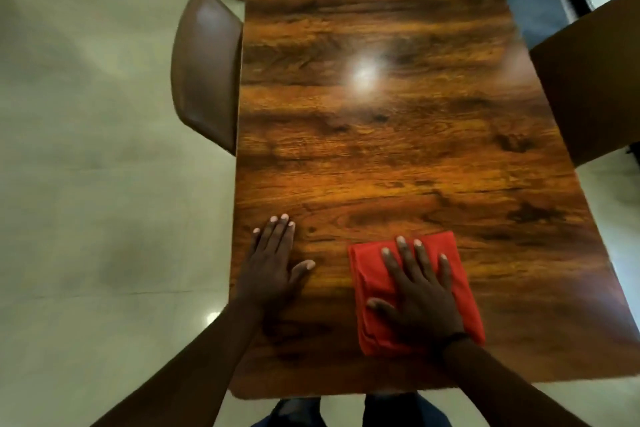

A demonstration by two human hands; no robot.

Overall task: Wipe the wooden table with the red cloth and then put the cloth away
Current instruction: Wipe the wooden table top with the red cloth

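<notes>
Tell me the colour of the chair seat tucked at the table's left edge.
Brown, with a smooth, slightly glossy finish: the chair seat, seen in the head view.

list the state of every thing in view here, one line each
red cloth: folded, flat on the table, pressed under the right hand
right hand: palm down on the cloth, fingers spread
left hand: flat on bare wood near the table's left edge, holding nothing
wooden table: glossy, showing a light glare, nothing else on it
brown chair: pushed against the table's left side
</notes>
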